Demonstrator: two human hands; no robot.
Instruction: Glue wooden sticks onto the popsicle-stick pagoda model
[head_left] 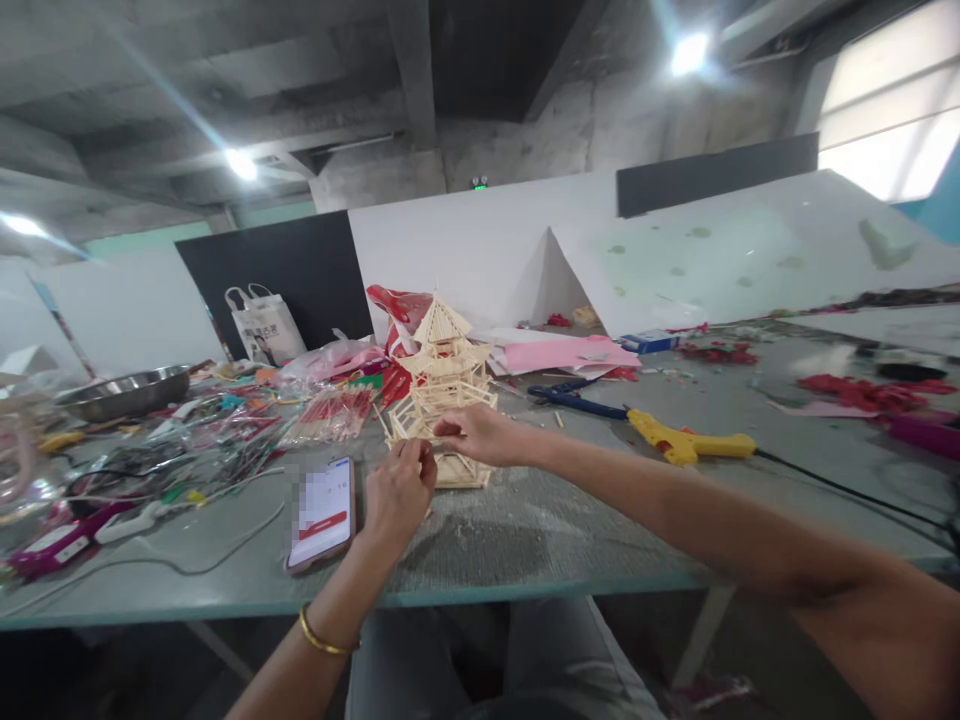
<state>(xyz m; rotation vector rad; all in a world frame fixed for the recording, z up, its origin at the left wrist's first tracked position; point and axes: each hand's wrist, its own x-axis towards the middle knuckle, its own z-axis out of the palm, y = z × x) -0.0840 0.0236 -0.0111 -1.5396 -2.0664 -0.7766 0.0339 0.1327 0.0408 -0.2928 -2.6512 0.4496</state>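
A pagoda model (448, 362) built of thin pale wooden sticks stands upright on the table, with tiered roofs and railings. My left hand (397, 490) is at its front left, fingers bent and pressed together near a lower railing. My right hand (480, 437) reaches across its front, thumb and fingers pinched close to my left fingertips. Both hands are closed, and whatever sits between the fingertips is too small or hidden to make out. The hands cover part of the model's lower tiers. A phone (322, 515) with a lit screen lies left of my left hand.
On the right lie a yellow glue gun (686, 440) with a black cord and a dark blue tool (576, 400). Plastic packets (326, 412), cables and a metal bowl (131, 392) crowd the left. Pink sheets (562, 353) lie behind. The table's front edge (540, 592) is close.
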